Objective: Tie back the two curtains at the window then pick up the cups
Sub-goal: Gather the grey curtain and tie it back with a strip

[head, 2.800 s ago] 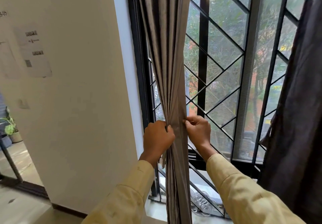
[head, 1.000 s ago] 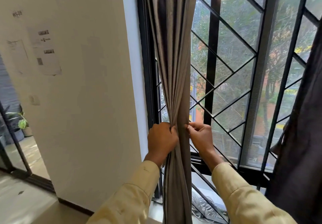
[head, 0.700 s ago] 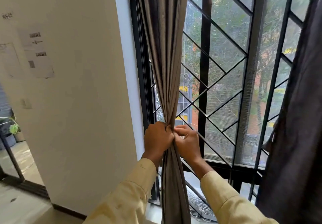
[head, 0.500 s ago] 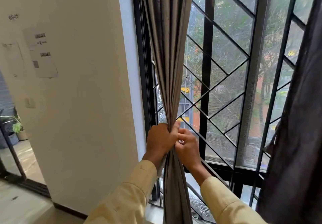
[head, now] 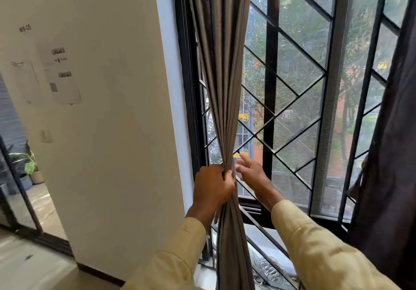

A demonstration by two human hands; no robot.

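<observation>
A grey-brown curtain (head: 221,68) hangs bunched into a narrow bundle at the left side of the window (head: 299,82). My left hand (head: 212,185) grips the bundle at its narrowest point. My right hand (head: 251,171) is just to the right of the bundle with its fingers spread and straight, holding nothing. A second, dark curtain (head: 391,145) hangs at the right edge of the window. No cups are in view.
A black diamond-pattern grille (head: 290,100) covers the window behind the curtain. A cream wall (head: 108,132) with taped papers (head: 60,75) stands to the left. Beyond it, an opening shows a potted plant (head: 31,168) on the floor.
My right hand has let go of the curtain bundle and opened its fingers beside it. My left hand keeps its grip on the bundle.
</observation>
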